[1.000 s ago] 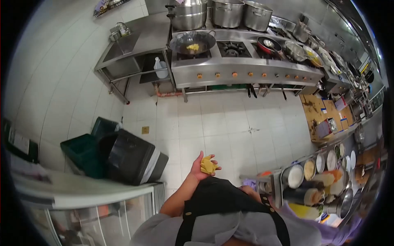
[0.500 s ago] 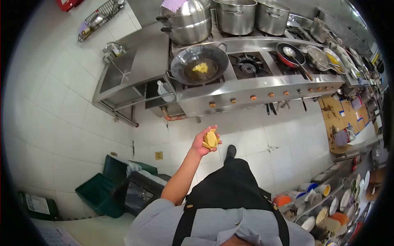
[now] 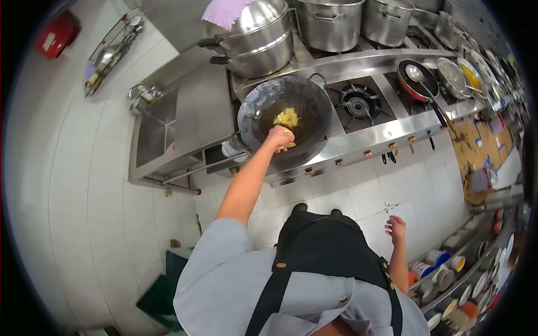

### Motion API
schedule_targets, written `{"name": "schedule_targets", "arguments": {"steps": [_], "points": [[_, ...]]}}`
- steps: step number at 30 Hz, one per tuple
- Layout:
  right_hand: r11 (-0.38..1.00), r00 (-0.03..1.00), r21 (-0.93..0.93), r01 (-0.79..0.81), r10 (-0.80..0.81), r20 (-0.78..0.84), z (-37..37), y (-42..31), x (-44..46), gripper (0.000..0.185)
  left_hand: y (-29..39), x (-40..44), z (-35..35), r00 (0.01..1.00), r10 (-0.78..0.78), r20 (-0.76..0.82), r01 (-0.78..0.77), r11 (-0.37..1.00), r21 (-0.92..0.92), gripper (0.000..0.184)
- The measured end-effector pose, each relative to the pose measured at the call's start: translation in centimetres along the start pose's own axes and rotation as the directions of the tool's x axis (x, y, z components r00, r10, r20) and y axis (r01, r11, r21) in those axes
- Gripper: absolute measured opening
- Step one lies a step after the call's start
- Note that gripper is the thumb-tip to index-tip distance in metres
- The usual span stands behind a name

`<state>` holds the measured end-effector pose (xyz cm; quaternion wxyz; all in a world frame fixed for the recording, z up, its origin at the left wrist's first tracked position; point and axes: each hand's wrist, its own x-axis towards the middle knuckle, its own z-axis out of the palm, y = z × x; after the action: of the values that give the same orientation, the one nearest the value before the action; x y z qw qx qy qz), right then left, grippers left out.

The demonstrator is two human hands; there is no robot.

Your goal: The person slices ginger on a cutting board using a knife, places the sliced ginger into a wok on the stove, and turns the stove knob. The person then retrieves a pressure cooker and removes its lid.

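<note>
My left hand (image 3: 278, 138) is closed on pale yellow slices (image 3: 288, 145), which look like cut potato; its fingers mostly hide them. It is over the near rim of a dark wok (image 3: 255, 115) on the range. Inside the wok, a clump of yellow pieces (image 3: 287, 117) sits in a shallow pool of oil. Off to my right side hangs my right hand (image 3: 395, 227), fingers loosely curled and apart, with nothing seen in it. It is away from the stove.
Left of the wok are a steel counter (image 3: 202, 95) and a sink (image 3: 154, 134). Behind it stand a stacked steamer pot (image 3: 260, 53) and large stockpots (image 3: 329, 25). A burner (image 3: 358, 106) and a frying pan with a ladle (image 3: 417, 81) lie rightward. Shelves of containers (image 3: 448, 274) flank my right.
My left hand has moved forward with the slices, from above the floor to over the wok, and turned over. My body is closer to the range. My right hand has come into view.
</note>
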<state>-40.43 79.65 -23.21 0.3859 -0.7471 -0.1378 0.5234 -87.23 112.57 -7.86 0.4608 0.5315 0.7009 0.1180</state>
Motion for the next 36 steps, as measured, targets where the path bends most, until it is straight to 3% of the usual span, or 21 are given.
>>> {"name": "schedule_targets", "arguments": {"steps": [4,5,6,7,10,14,17,19,20,21,22,23,25,26,27,29,30,31,33,34,36], "points": [[0.972,0.966,0.095,-0.214,0.225,-0.127,-0.1,11.9,-6.3,0.017,0.2,3.8,1.2,0.989,0.042,0.14,-0.069,0.978,0.196,0.02],[0.914,0.993,-0.39,0.107,-0.076,0.095,-1.8,18.2,-6.4,0.015,-1.0,5.7,2.2,0.968,0.213,0.13,-0.248,0.881,0.403,0.02],[0.696,0.95,-0.647,0.311,-0.202,0.239,-2.2,22.6,-8.4,0.015,-1.9,7.0,2.9,0.914,0.377,0.152,-0.391,0.712,0.583,0.022],[0.489,0.913,-0.771,0.408,-0.237,0.333,-1.2,26.0,-10.9,0.015,-1.4,6.5,2.5,0.937,0.249,0.247,-0.345,0.779,0.523,0.029],[0.565,0.964,-0.784,0.257,-0.093,0.249,2.2,31.1,-17.3,0.016,-1.7,6.7,2.2,0.9,0.281,0.334,-0.436,0.619,0.653,0.044],[0.605,0.979,-0.771,0.198,-0.089,0.181,5.7,35.4,-21.5,0.016,-0.4,6.7,-1.0,0.952,0.139,0.272,-0.304,0.516,0.801,0.076],[0.52,0.952,-0.803,0.293,-0.238,0.193,6.8,39.4,-21.1,0.017,1.6,8.4,-6.4,0.896,0.432,0.105,-0.345,0.526,0.777,0.073],[0.263,0.834,-0.86,0.437,-0.477,0.278,6.5,45.2,-18.6,0.018,5.2,5.0,-10.7,0.752,0.657,-0.055,-0.411,0.533,0.74,0.058],[0.835,0.991,-0.541,0.098,-0.134,-0.027,8.6,33.4,-22.6,0.016,6.9,2.7,-12.6,0.655,0.744,-0.135,-0.454,0.53,0.716,0.052],[0.941,0.912,-0.074,-0.331,0.299,-0.281,11.9,25.1,-24.4,0.017,7.7,0.2,-14.3,0.507,0.845,-0.172,-0.555,0.473,0.685,0.046],[0.936,0.908,0.16,-0.314,0.345,-0.239,11.6,26.0,-23.3,0.022,8.0,-2.3,-15.2,0.342,0.914,-0.218,-0.643,0.396,0.656,0.04],[0.923,0.899,0.211,-0.321,0.367,-0.24,12.1,25.2,-23.0,0.026,7.8,-5.4,-14.6,0.335,0.917,-0.215,-0.643,0.389,0.659,0.04],[0.93,0.929,0.151,-0.334,0.353,-0.116,13.2,24.0,-22.6,0.031,6.2,-12.2,-11.8,0.544,0.835,-0.079,-0.814,0.548,0.191,0.03],[0.932,0.934,0.109,-0.345,0.352,-0.056,14.4,23.4,-22.8,0.032,2.8,-11.7,-8.5,0.455,0.89,-0.035,-0.882,0.456,0.119,0.027],[0.927,0.927,0.002,-0.375,0.375,-0.008,15.9,22.3,-23.6,0.039,1.6,-16.6,-6.0,0.74,0.629,0.239,-0.668,0.73,0.145,0.025],[0.941,0.939,-0.174,-0.291,0.316,0.136,17.3,23.4,-24.6,0.052,-13.7,-14.1,3.6,0.68,0.649,0.341,-0.719,0.681,0.139,0.03],[0.958,0.943,-0.222,-0.181,0.233,0.236,18.7,26.6,-24.6,0.058,-16.6,-19.0,5.2,0.718,0.48,0.503,-0.67,0.672,0.315,0.049],[0.94,0.882,-0.268,0.211,-0.065,0.467,18.7,34.4,-21.5,0.061,-23.2,-20.3,7.4,0.745,-0.046,0.665,-0.411,0.753,0.513,0.086],[0.64,0.78,-0.453,0.621,-0.449,0.437,21.9,57.9,-13.0,0.058,-37.0,-19.5,10.4,0.737,-0.165,0.656,-0.043,0.956,0.289,0.086],[0.42,0.683,-0.569,0.707,-0.614,0.396,23.0,59.5,-14.0,0.057,-38.1,-18.7,9.4,0.749,-0.153,0.644,0.084,0.987,0.136,0.08],[0.617,0.799,-0.525,0.587,-0.338,0.497,20.4,52.9,-17.1,0.054,-31.3,-19.2,6.9,0.664,-0.434,0.609,0.104,0.859,0.501,0.059]]}}
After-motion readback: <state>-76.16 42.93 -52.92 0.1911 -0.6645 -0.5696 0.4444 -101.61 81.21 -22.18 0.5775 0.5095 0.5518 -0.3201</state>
